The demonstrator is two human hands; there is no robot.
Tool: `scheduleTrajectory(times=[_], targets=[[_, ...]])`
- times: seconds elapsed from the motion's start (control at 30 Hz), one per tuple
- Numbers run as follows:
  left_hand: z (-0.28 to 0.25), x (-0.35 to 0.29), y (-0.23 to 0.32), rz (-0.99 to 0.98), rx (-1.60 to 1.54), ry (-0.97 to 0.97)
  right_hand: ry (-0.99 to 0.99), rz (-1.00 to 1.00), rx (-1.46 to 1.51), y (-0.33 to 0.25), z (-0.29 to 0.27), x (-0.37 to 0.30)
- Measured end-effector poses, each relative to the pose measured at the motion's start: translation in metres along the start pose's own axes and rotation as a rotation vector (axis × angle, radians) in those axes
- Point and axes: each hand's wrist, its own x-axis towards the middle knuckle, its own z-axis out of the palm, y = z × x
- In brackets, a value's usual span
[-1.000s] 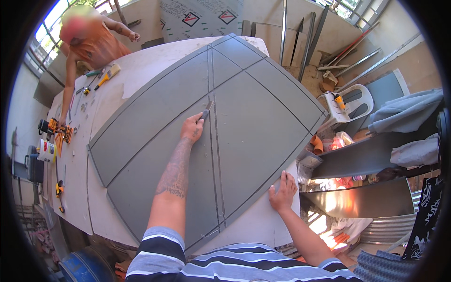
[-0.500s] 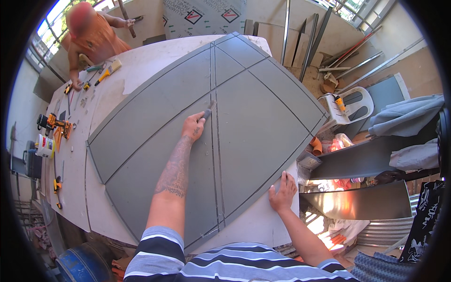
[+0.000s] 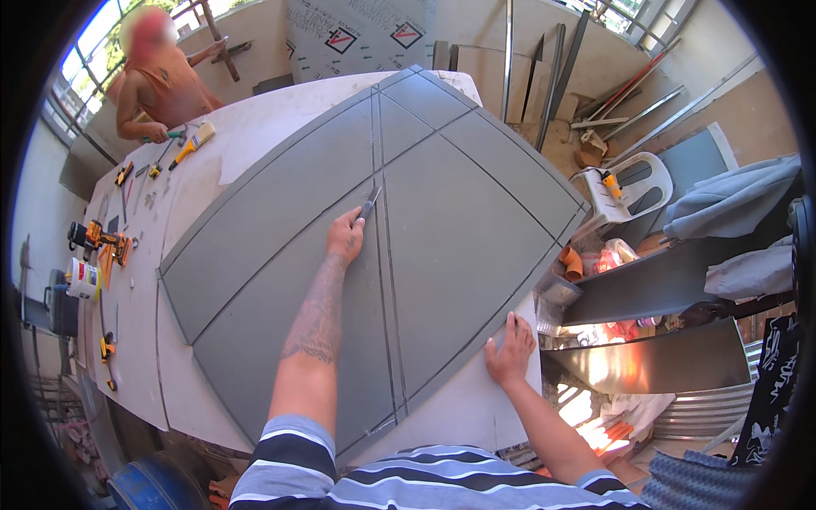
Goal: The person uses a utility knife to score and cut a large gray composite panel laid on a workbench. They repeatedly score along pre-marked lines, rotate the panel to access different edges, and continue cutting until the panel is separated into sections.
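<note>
A large grey panel (image 3: 476, 255), scored with dark straight grooves, lies across the white table (image 3: 476, 408). My left hand (image 3: 346, 229) is closed around a slim hand tool (image 3: 369, 204) with a blue-grey handle and a thin metal blade. Its tip is by the paired grooves that run lengthwise near the panel's middle; whether it touches the surface I cannot tell. My right hand (image 3: 512, 350) rests at the panel's near right edge, fingers spread, holding nothing.
Across the table's far left a co-worker (image 3: 174, 93) stands, one hand on a green-handled tool (image 3: 176, 134). A paintbrush (image 3: 194, 144), a cordless drill (image 3: 100, 234) and a white bucket (image 3: 83, 279) sit along the left side. A white plastic chair (image 3: 625, 191) stands right.
My left hand has drawn slightly back and left, the tool's blade now looking thinner. The co-worker has straightened up and taken hold of the green-handled tool. My right hand stays at the edge.
</note>
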Motion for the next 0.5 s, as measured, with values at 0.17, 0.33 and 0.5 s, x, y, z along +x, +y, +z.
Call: scheduleTrajectory(times=[0.17, 0.33, 0.5], targets=[[0.005, 0.005, 0.007, 0.069, 0.089, 0.017, 0.003, 0.000, -0.010, -0.001, -0.002, 0.001], [-0.007, -0.003, -0.002, 0.060, 0.015, -0.069, 0.016, -0.022, -0.011, -0.002, -0.002, -0.003], [-0.030, -0.016, 0.001, 0.019, -0.027, -0.072, 0.051, -0.037, -0.031, 0.004, 0.002, -0.002]])
